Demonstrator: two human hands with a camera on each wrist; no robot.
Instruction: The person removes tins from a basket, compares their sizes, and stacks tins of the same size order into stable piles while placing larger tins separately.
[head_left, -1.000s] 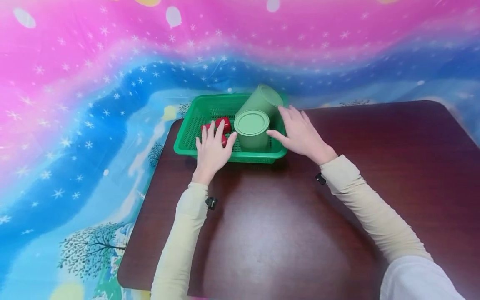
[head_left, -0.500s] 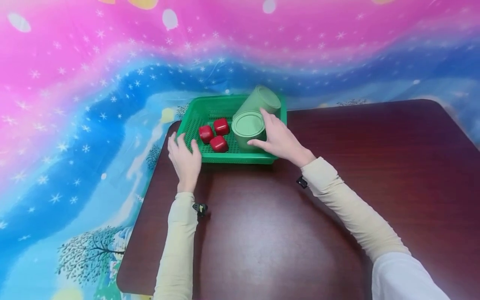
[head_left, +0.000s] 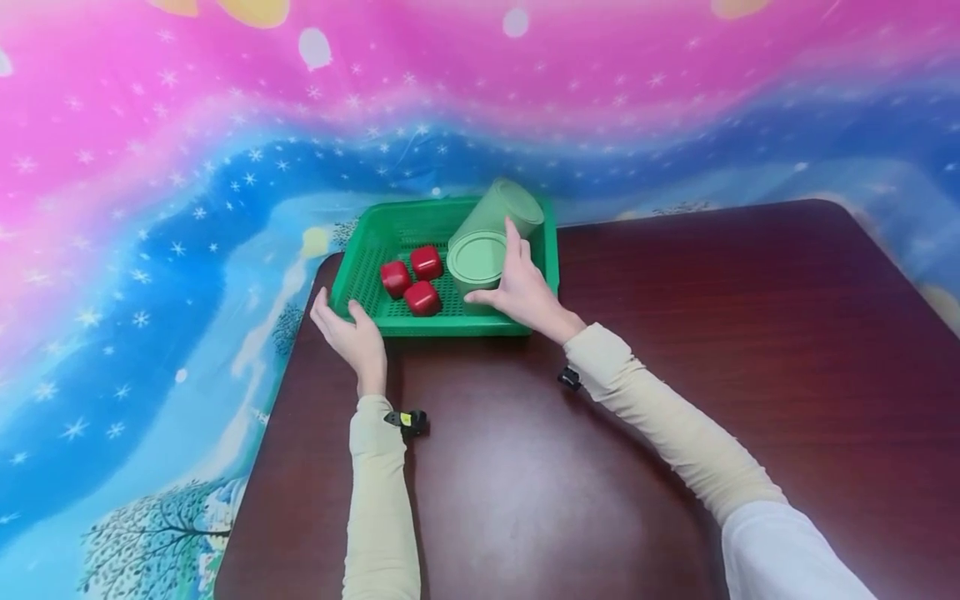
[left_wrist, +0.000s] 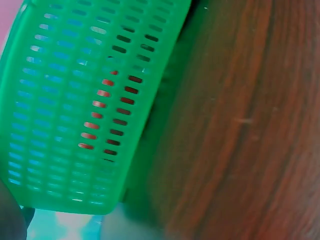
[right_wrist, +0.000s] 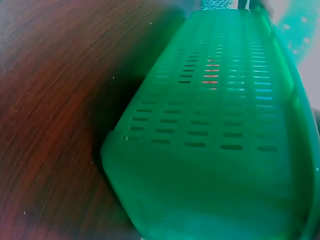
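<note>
A green plastic basket sits toward the back of the dark table. Inside it on the right, an upright pale green canister stands in front of a second one, which leans to the right. Three red rounded blocks lie in its left half. My right hand holds the upright canister, thumb at its front and index finger along its right side. At the front left corner, my left hand grips the basket, thumb over the rim, fingers outside. Both wrist views show the basket's slotted wall; the hands are mostly out of frame.
The brown wooden table extends to the right and in front of the basket. A pink and blue patterned cloth hangs behind and to the left of it.
My left hand has moved from above the red blocks out to the basket's front left corner. My right hand has come in leftward and closed round the upright canister.
</note>
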